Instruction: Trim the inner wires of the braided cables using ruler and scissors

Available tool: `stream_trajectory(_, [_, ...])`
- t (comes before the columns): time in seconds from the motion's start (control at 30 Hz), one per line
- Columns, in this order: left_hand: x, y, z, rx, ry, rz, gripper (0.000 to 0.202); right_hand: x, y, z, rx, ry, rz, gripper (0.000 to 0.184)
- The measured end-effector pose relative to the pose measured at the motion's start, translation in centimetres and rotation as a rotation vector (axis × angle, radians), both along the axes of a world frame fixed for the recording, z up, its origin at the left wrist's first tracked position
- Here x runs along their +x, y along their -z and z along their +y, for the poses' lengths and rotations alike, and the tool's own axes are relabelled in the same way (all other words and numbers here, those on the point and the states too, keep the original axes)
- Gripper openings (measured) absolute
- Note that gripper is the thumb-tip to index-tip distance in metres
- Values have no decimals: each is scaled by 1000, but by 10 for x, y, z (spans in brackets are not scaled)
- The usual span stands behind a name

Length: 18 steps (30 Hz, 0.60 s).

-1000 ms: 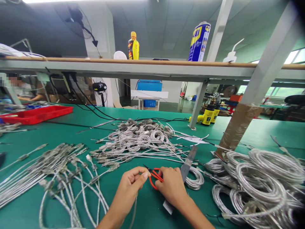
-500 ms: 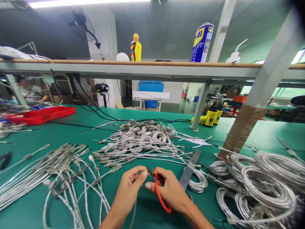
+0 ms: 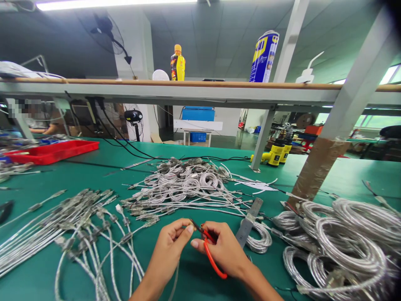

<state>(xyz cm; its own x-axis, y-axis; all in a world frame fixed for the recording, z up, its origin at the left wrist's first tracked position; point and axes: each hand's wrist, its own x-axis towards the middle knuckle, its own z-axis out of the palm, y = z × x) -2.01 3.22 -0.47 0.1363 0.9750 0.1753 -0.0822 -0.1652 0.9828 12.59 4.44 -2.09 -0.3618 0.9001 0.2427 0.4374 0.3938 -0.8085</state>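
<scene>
Squeezing the red-handled snips (image 3: 213, 259), our right hand (image 3: 222, 246) keeps a clenched grip, blades just beside the fingertips (image 3: 188, 228) of our left hand (image 3: 171, 246), whose grip pinches a thin grey cable (image 3: 175, 280). Both hands sit low over the green desk (image 3: 200, 284). A steel ruler (image 3: 249, 221) and a small braided cable coil (image 3: 260, 238) lie just right of them, with loose cable lengths (image 3: 62, 234) left, larger coils (image 3: 335, 246) right, and a tangled cable heap (image 3: 188, 184) ahead.

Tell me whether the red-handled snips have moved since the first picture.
Yes: the red-handled snips have swung downward, their handles now hanging toward the person and reaching lower than the steel ruler beside them.
</scene>
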Motion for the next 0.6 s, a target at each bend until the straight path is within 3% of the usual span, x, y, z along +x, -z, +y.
stream_trajectory(0.6, [1,1,-1,11,-25,-17,13,5,-6,0,125,44,-145,32])
